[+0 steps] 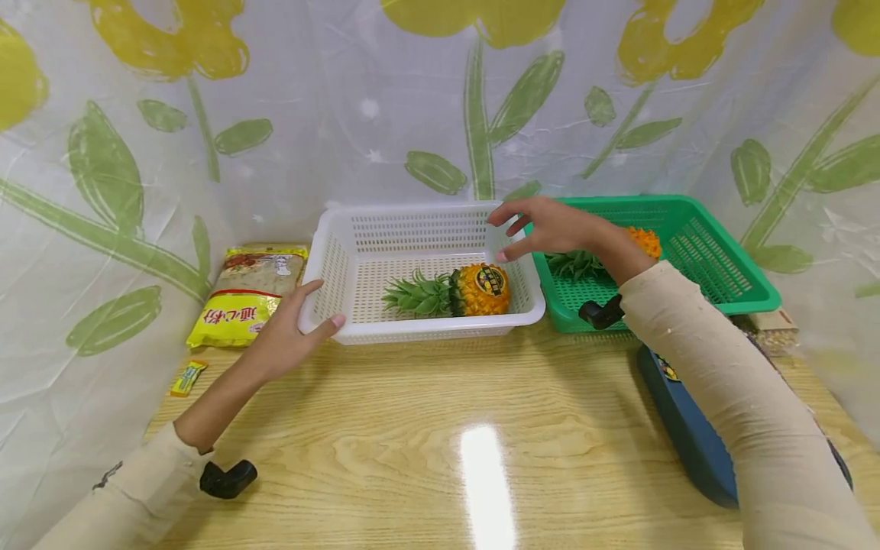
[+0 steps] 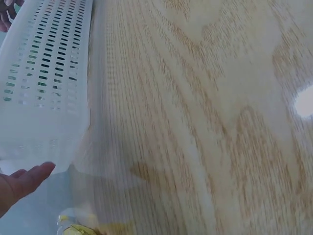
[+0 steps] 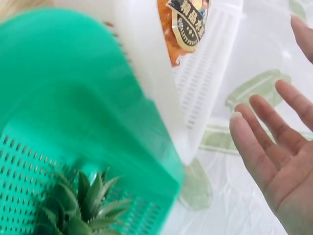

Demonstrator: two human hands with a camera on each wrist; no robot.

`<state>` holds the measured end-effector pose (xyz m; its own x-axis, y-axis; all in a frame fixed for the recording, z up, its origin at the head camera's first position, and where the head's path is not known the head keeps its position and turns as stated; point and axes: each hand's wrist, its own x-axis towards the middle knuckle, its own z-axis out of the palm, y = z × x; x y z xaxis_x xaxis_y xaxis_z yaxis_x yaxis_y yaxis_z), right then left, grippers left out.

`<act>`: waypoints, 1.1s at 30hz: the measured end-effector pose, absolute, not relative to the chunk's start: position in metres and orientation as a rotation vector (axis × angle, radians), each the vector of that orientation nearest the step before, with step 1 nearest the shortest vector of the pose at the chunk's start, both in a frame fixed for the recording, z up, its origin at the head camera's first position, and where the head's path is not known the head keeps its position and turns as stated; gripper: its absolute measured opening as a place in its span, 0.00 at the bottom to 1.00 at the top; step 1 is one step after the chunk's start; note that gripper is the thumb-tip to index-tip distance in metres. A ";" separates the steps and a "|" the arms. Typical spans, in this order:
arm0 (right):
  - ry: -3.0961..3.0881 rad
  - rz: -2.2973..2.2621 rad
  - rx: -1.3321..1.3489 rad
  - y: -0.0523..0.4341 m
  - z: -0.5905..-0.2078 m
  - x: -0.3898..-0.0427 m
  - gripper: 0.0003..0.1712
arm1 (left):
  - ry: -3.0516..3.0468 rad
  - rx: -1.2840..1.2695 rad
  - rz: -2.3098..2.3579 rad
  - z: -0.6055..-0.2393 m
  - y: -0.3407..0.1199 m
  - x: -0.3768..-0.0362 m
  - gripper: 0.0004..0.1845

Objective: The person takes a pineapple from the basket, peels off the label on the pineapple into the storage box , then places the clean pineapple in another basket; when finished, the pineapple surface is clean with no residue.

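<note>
A white slotted basket (image 1: 323, 263) (image 2: 44, 73) (image 3: 205, 83) stands on the wooden table (image 1: 481, 428) and holds a small pineapple (image 1: 474, 290) (image 3: 183, 22) lying on its side with a round label. My left hand (image 1: 302, 325) (image 2: 22, 183) is open at the basket's front-left corner, thumb and fingers beside its rim. My right hand (image 1: 532, 225) (image 3: 274, 147) hovers open and empty above the basket's right rim. A green basket (image 1: 722, 267) (image 3: 73, 112) to the right holds a second pineapple (image 1: 642, 241), its leaves (image 3: 83, 205) showing.
A yellow food packet (image 1: 247, 294) lies left of the white basket, with a small yellow sachet (image 1: 187, 377) in front of it. A dark blue object (image 1: 687, 428) lies on the table's right side. A flower-print plastic sheet (image 1: 440, 107) hangs behind.
</note>
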<state>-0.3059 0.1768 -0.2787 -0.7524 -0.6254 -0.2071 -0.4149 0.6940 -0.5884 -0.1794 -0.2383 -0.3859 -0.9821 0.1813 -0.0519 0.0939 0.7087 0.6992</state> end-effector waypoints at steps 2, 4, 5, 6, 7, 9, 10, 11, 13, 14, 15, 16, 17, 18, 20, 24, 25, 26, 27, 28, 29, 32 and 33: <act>2.486 -0.732 -0.802 0.173 -0.280 -0.309 0.40 | 2.762 0.226 1.174 -0.387 -0.239 -0.180 0.48; 2.459 -0.727 -0.790 0.169 -0.280 -0.312 0.41 | 2.735 0.220 1.206 -0.387 -0.239 -0.181 0.48; 2.445 -0.720 -0.779 0.167 -0.281 -0.314 0.42 | 2.727 0.213 1.215 -0.387 -0.239 -0.181 0.48; 2.432 -0.711 -0.766 0.165 -0.281 -0.315 0.43 | 2.721 0.204 1.221 -0.388 -0.239 -0.181 0.48; 2.417 -0.701 -0.751 0.163 -0.281 -0.317 0.44 | 2.712 0.197 1.230 -0.388 -0.239 -0.181 0.48; 2.390 -0.675 -0.726 0.159 -0.282 -0.319 0.46 | 2.698 0.184 1.246 -0.388 -0.239 -0.182 0.48; 2.370 -0.666 -0.708 0.157 -0.283 -0.320 0.47 | 2.692 0.181 1.253 -0.389 -0.239 -0.182 0.48; 2.352 -0.652 -0.693 0.156 -0.284 -0.321 0.48 | 2.686 0.177 1.260 -0.389 -0.238 -0.182 0.48; 2.320 -0.632 -0.662 0.153 -0.286 -0.323 0.49 | 2.676 0.177 1.275 -0.389 -0.238 -0.182 0.49; 2.311 -0.618 -0.652 0.151 -0.287 -0.324 0.50 | 2.675 0.177 1.277 -0.389 -0.238 -0.182 0.49; 2.300 -0.607 -0.643 0.150 -0.287 -0.324 0.51 | 2.673 0.178 1.278 -0.389 -0.238 -0.182 0.49; 2.290 -0.597 -0.638 0.148 -0.288 -0.325 0.51 | 2.670 0.176 1.281 -0.389 -0.238 -0.182 0.49; 2.284 -0.581 -0.638 0.147 -0.290 -0.325 0.51 | 2.668 0.174 1.282 -0.388 -0.239 -0.182 0.49; 2.277 -0.575 -0.634 0.146 -0.291 -0.326 0.52 | 2.666 0.172 1.283 -0.388 -0.239 -0.182 0.49; 2.264 -0.567 -0.627 0.144 -0.292 -0.326 0.52 | 2.662 0.167 1.284 -0.388 -0.240 -0.182 0.49; 2.234 -0.558 -0.583 0.141 -0.295 -0.325 0.52 | 2.653 0.165 1.298 -0.388 -0.240 -0.183 0.49; 2.230 -0.552 -0.577 0.140 -0.296 -0.325 0.52 | 2.652 0.166 1.301 -0.389 -0.240 -0.183 0.49; 2.224 -0.547 -0.571 0.139 -0.297 -0.325 0.52 | 2.651 0.166 1.303 -0.389 -0.240 -0.183 0.49; 2.216 -0.540 -0.570 0.138 -0.298 -0.326 0.52 | 2.649 0.167 1.304 -0.389 -0.240 -0.183 0.49; 2.207 -0.533 -0.570 0.136 -0.299 -0.326 0.52 | 2.649 0.165 1.302 -0.389 -0.240 -0.183 0.49; 2.200 -0.526 -0.570 0.135 -0.300 -0.326 0.51 | 2.647 0.166 1.303 -0.389 -0.240 -0.183 0.49; 2.170 -0.498 -0.580 0.132 -0.302 -0.325 0.49 | 2.641 0.171 1.307 -0.390 -0.240 -0.183 0.49; 2.159 -0.484 -0.589 0.131 -0.303 -0.325 0.49 | 2.639 0.171 1.310 -0.390 -0.240 -0.183 0.49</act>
